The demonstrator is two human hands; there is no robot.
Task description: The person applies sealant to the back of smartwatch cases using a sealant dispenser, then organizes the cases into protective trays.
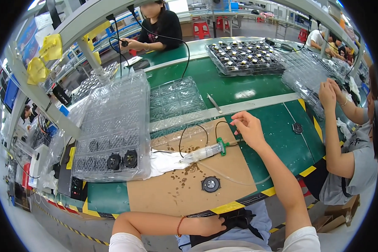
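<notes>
My right hand (250, 129) hovers over the far right part of a brown cardboard sheet (155, 197), thumb and forefinger pinched together. A thin black cord passes by its fingertips; whether they grip it I cannot make out. Just left and below lies a clear syringe-like tube (201, 154) with a green fitting (223, 146), its tip on a white cloth (168, 163). Nearer me, a round black watch body (210, 184) rests on the cardboard beside wet brown spots. My left hand (212, 226) sits in my lap, fingers curled over a black strapped item (239, 220).
Stacked clear trays (113, 122) stand left, two black watches (130, 158) in the front. Metal tweezers (214, 103) lie beyond the cardboard. Another watch body (297, 128) is at right. A filled tray (245, 59) stands farther back. Co-workers sit opposite and at right.
</notes>
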